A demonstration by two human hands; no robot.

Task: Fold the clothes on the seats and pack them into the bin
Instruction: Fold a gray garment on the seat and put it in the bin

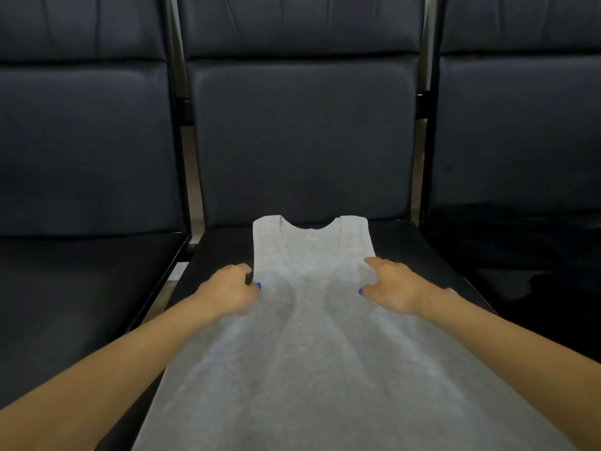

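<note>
We see three dark seats in a row, and the middle seat [302, 141] carries a gray tank top [302, 353], spread flat with its neck hole far from us. It looks thin, soft and light, so we think it bends and slides easily. Our left hand [227, 288] grips its left edge below the strap, fingers curled. Our right hand [390, 284] pinches the right edge. Those edges seem good holding spots.

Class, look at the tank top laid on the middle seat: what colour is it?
Light grey, plain, in the head view: the tank top.
</note>
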